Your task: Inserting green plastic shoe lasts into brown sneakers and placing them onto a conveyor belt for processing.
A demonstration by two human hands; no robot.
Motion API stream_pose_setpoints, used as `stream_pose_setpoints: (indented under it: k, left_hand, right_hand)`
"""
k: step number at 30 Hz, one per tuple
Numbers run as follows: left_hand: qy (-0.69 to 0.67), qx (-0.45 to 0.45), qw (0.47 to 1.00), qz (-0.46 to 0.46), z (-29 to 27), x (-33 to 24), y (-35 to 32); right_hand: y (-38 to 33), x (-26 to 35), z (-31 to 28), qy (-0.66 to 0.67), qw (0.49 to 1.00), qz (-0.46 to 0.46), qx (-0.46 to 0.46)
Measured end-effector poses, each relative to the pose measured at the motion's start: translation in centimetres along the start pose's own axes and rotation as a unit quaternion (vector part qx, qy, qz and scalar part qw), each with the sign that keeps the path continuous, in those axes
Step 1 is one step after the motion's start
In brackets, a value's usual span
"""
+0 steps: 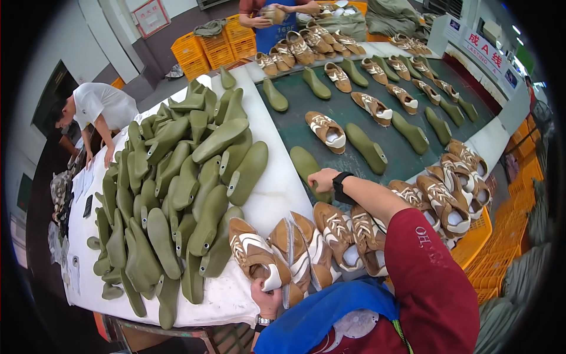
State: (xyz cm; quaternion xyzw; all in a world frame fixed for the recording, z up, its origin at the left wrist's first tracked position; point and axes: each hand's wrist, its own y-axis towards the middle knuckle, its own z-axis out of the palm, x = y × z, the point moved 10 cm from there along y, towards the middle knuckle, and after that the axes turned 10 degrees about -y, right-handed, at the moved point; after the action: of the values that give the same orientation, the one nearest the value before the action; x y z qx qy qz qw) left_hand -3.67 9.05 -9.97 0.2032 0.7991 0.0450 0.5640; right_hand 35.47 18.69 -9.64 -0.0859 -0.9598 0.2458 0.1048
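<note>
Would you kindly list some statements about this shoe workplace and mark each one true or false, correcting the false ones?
1. The left hand is at the heel of a brown-and-white shoe. True.
2. The right hand rests on an orange crate. False: the right hand is at a green last on the dark green surface.
3. A pile of lasts lies on the white tabletop. True.
4. The dark green surface carries only shoes. False: it carries lasts as well.
5. A person in a white shirt bends forward at the picture's left. True.
</note>
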Motion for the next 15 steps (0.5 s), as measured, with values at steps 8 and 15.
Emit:
stream_pose_setpoints:
  k: [8,15]
  left_hand:
    - [0.007,0.000,0.999,0.040,0.4,-1.7,0.9]
    - [-0.054,0.005,0.998,0.006,0.5,-2.6,1.0]
  right_hand:
    - [1.4,-0.8,1.8,-0.009,0.999,-0.028,0.024]
    - [-8.7,3.0,-7.9,-0.021,0.987,-0.084,-0.139]
